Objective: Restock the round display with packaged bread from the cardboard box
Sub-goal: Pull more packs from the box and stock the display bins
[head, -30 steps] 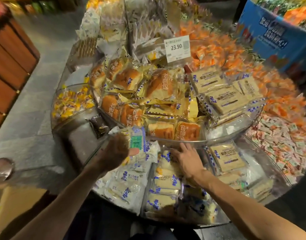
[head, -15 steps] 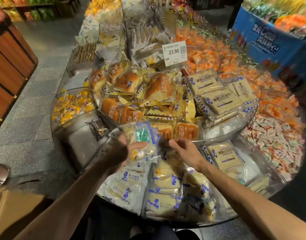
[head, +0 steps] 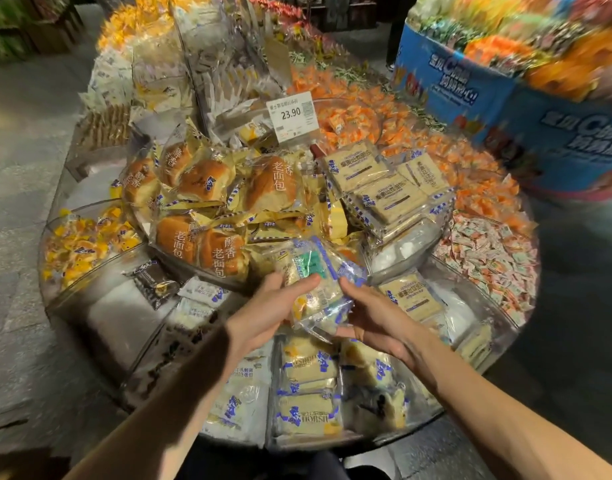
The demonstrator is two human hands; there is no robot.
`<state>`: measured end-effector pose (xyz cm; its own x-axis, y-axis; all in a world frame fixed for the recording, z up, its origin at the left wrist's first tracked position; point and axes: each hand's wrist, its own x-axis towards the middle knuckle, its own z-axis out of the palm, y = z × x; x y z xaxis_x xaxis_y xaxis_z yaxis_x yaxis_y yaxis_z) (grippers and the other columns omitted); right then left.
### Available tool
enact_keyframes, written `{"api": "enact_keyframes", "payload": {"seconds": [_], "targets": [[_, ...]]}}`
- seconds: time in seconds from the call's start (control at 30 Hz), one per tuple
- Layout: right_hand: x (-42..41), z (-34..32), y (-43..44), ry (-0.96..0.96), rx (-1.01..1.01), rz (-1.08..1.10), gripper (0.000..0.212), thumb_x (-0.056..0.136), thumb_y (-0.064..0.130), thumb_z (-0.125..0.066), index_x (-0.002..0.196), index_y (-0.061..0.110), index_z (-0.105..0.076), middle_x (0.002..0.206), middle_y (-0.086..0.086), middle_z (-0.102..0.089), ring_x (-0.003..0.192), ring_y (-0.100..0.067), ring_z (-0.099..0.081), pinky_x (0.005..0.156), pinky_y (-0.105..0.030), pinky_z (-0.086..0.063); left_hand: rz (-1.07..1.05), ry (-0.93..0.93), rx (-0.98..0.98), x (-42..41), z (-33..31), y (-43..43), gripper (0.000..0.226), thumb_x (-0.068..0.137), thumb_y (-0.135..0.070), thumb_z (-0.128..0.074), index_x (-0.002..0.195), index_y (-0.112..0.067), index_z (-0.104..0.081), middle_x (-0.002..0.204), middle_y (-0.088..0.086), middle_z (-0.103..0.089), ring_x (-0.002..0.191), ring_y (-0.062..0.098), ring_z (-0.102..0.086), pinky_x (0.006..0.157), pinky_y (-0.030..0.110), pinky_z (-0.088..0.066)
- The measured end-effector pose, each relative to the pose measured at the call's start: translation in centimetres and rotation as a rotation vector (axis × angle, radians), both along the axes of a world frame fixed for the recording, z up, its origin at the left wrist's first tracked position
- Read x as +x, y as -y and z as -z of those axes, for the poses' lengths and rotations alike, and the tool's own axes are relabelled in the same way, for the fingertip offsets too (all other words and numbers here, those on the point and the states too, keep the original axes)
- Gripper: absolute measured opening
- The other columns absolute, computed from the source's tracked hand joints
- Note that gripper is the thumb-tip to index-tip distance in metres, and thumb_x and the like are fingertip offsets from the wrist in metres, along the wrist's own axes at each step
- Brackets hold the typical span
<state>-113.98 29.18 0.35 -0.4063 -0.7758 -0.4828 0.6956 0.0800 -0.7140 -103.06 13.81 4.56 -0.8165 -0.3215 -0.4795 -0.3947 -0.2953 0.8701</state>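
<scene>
Bread packet point(head: 315, 275): clear film, blue-and-white print, green label.
Round loaves point(head: 270, 188): golden-brown, yellow wrappers, white characters.
Sliced packs point(head: 384, 195): cream, blue-white striped edges.
Small packet point(head: 152, 282): dark brown.
Price card point(head: 292, 116): white, black numerals.
Sweets point(head: 360, 116): orange.
Neighbouring stand point(head: 471, 88): blue, white lettering.

Price tag point(head: 291, 116) reads 23.90; bun packets point(head: 273, 188) read 老面包.

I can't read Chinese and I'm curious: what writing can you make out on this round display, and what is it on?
"23.90": white price card.
"醇香 老面包": clear, yellow-trimmed packets of brown buns.
"HORSH", roughly: blue-and-white bread packet at the front.
Too blurred to read: green-labelled clear plastic packet; lettering on the blue cardboard stand; the price card's small print.
</scene>
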Motion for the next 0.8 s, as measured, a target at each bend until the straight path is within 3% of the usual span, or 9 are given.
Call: {"api": "enact_keyframes", "payload": {"seconds": [0.2, 0.27, 0.33, 0.4, 0.47, 0.53, 0.67, 0.73, 0.8], "targets": [[-1.6, 0.7, -2.2, 0.080, 0.009, 0.116, 0.051, 0.091, 0.031, -0.063, 0.136, 0.008, -0.056, 0.132, -0.015, -0.064, 0.120, -0.032, -0.062, 0.085, -0.048, -0.059, -0.048, 0.007, -0.015, -1.4, 0.7, -1.0, 0.106, 0.088, -0.053, -0.065, 0.157, -0.011, 0.002, 0.166, 0.003, -0.004, 0.151, 0.020, -0.013, 0.120, 0.042, -0.017], [-2.1, 0.5, -3.0, 0.058, 0.031, 0.144, 0.045, 0.091, 0.030, -0.062, 0.131, 0.009, -0.060, 0.129, -0.012, -0.066, 0.108, -0.029, -0.069, 0.074, -0.044, -0.063, -0.076, 0.022, 0.068, -1.7, 1.0, -1.1, 0.093, 0.090, -0.049, -0.065, 0.156, -0.012, -0.011, 0.162, 0.003, -0.019, 0.146, 0.019, -0.028, 0.118, 0.042, -0.024], [-2.7, 0.4, -4.1, 0.013, 0.065, 0.179, 0.029, 0.096, 0.025, -0.058, 0.120, 0.010, -0.063, 0.112, -0.006, -0.070, 0.080, -0.020, -0.075, 0.055, -0.034, -0.062, -0.101, 0.036, 0.150, -2.1, 0.9, -1.0, 0.054, 0.094, -0.031, -0.064, 0.138, -0.011, -0.042, 0.145, 0.007, -0.048, 0.107, 0.013, -0.063, 0.095, 0.033, -0.050], [-3.5, 0.3, -5.4, -0.023, 0.077, 0.219, 0.020, 0.099, 0.020, -0.054, 0.113, 0.009, -0.063, 0.085, -0.005, -0.074, 0.063, -0.016, -0.072, 0.050, -0.032, -0.060, -0.098, 0.046, 0.156, -2.2, 1.4, -1.0, 0.029, 0.094, -0.018, -0.064, 0.117, -0.009, -0.048, 0.126, 0.011, -0.058, 0.068, 0.014, -0.062, 0.071, 0.031, -0.054], [-4.5, 0.4, -7.0, -0.075, 0.106, 0.273, 0.027, 0.094, 0.023, -0.060, 0.114, 0.006, -0.062, 0.088, -0.009, -0.076, 0.070, -0.020, -0.074, 0.056, -0.036, -0.060, -0.027, 0.116, -0.105, -2.7, 1.9, -1.0, 0.025, 0.092, -0.017, -0.067, 0.109, -0.011, -0.050, 0.120, 0.011, -0.061, 0.067, 0.017, -0.061, 0.076, 0.036, -0.056], [-5.4, 0.7, -8.5, -0.119, 0.160, 0.361, 0.029, 0.090, 0.027, -0.064, 0.111, 0.008, -0.063, 0.082, -0.006, -0.075, 0.062, -0.015, -0.070, 0.054, -0.034, -0.057, 0.045, 0.119, -0.387, -3.4, 2.3, -1.4, 0.024, 0.092, -0.017, -0.068, 0.113, -0.017, -0.057, 0.114, 0.004, -0.067, 0.076, 0.016, -0.067, 0.076, 0.036, -0.058], [-6.9, 1.1, -11.3, -0.102, 0.208, 0.537, 0.014, 0.098, 0.023, -0.058, 0.104, 0.012, -0.063, 0.054, 0.008, -0.066, 0.044, -0.006, -0.060, 0.048, -0.029, -0.057, 0.231, 0.039, -0.820, -5.6, 4.1, -3.3, 0.041, 0.090, -0.016, -0.070, 0.128, -0.023, -0.054, 0.115, -0.006, -0.061, 0.096, 0.012, -0.063, 0.069, 0.018, -0.049], [-7.3, 1.1, -12.3, -0.104, 0.206, 0.549, 0.018, 0.097, 0.024, -0.059, 0.108, 0.010, -0.064, 0.060, 0.005, -0.069, 0.048, -0.008, -0.063, 0.050, -0.030, -0.058, 0.349, -0.050, -1.016, -6.3, 5.8, -4.3, 0.043, 0.089, -0.007, -0.067, 0.126, -0.022, -0.052, 0.111, -0.005, -0.059, 0.093, 0.011, -0.061, 0.071, 0.018, -0.049], [-7.5, 1.3, -13.0, -0.106, 0.200, 0.544, 0.036, 0.090, 0.029, -0.064, 0.117, 0.005, -0.063, 0.084, -0.005, -0.075, 0.061, -0.015, -0.068, 0.054, -0.033, -0.060, 0.500, -0.113, -1.244, -6.9, 7.9, -5.2, 0.041, 0.088, 0.004, -0.063, 0.123, -0.016, -0.055, 0.109, -0.004, -0.057, 0.102, 0.016, -0.059, 0.085, 0.026, -0.051]]}}
